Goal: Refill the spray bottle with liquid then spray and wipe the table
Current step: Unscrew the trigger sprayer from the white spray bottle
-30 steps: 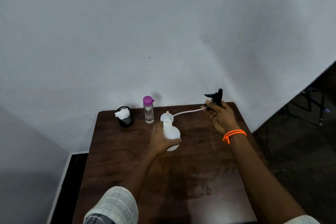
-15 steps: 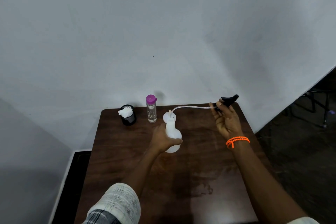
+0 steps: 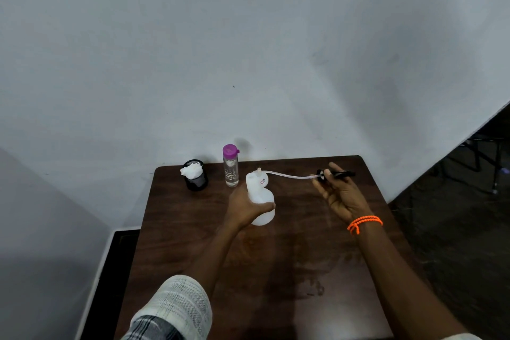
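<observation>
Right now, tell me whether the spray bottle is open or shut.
Open. The spray bottle, held by the left hand, has no head on; the right hand holds the spray head aside, its tube nearly out.

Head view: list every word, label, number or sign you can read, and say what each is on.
Nothing can be read for certain.
Clear bottle with the purple cap: pale printing runs down its side, too blurred to read.
White spray bottle in the left hand: a small sticker with red and dark marks near its neck, too small to read.
Black spray head in the right hand: no visible text.
</observation>
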